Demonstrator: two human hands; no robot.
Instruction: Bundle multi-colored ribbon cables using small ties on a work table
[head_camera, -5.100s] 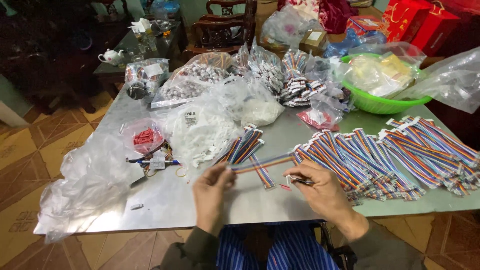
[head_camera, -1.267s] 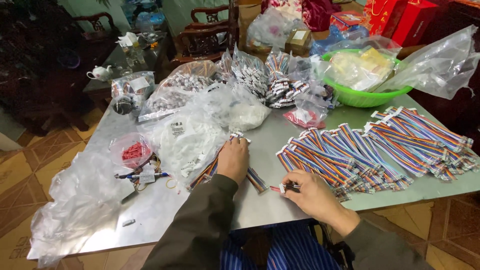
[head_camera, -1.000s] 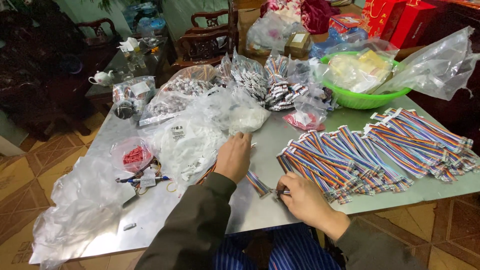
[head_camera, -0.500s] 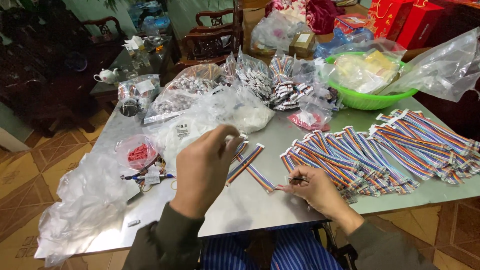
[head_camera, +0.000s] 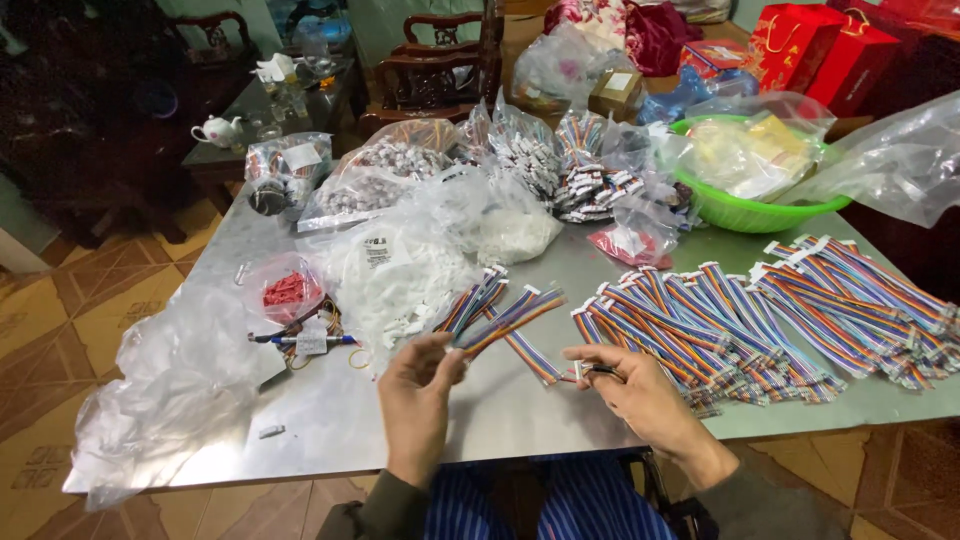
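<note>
- The grey, glossy metal surface (head_camera: 560, 420) is carrying everything in view, from clear bags at its far side to cables at its near edge.
- A crumpled sheet of clear plastic (head_camera: 165, 385) is lying over the near left corner of the surface.
- A wide spread of flat rainbow-striped ribbon cables with white end connectors (head_camera: 790, 310) is lying in overlapping rows across the right half of the surface.
- A round green plastic basin (head_camera: 770, 212) is standing behind that spread, holding clear bags of pale yellow pieces.
- Clear plastic bags of small white parts (head_camera: 420, 265) are lying left of centre, just beyond the hands.
- A small clear bag of red parts (head_camera: 288, 290) is resting near a blue pen (head_camera: 300, 340), left of the white parts.
- The left hand (head_camera: 418, 395) is holding a small bundle of rainbow-striped ribbon cables (head_camera: 500, 315); its grip is closing on the bundle's near end, while the far ends are fanning out above the surface between the bags and the spread.
- The right hand (head_camera: 640, 385) is pinching one small white connector on thin wires (head_camera: 582, 371) between thumb and forefinger, with the remaining fingers loosely curling, just beside the near edge of the spread.
</note>
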